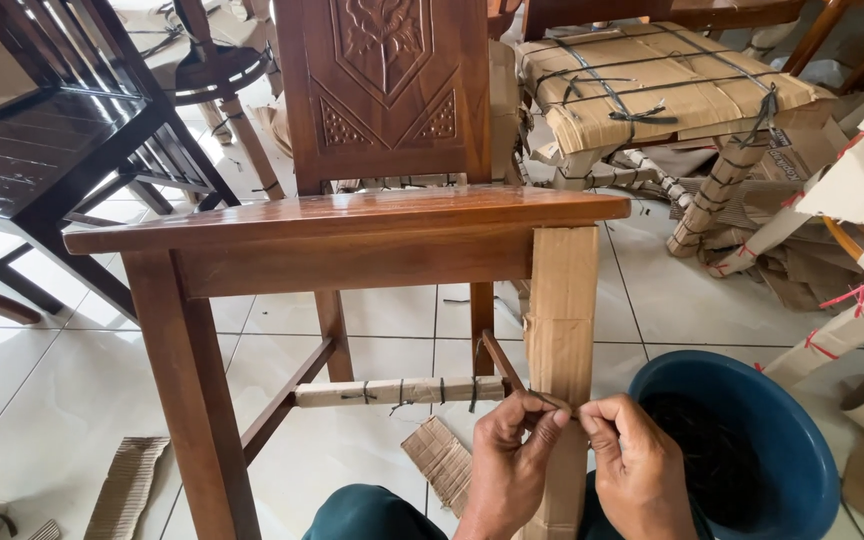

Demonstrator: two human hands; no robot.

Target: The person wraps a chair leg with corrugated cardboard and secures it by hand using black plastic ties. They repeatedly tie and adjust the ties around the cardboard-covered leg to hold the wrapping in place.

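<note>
At the upright cardboard-wrapped leg [560, 330], left hand [508, 470] and right hand [640, 470] fingers pinch a level strap [558, 403].

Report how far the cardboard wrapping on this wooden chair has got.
Done: the lower rung is wrapped in cardboard and tied with dark bands. In hand: cardboard covers the front right leg; the left hand and right hand pinch a band at it. Left: the front left leg, seat and carved back are bare.

Single head-worn view, looking forward and down from just behind a wooden chair [352, 230], close in. Both hands at six o'clock, tiled floor [72, 400] beyond, more furniture filling twelve o'clock. No second view to overlap.
</note>
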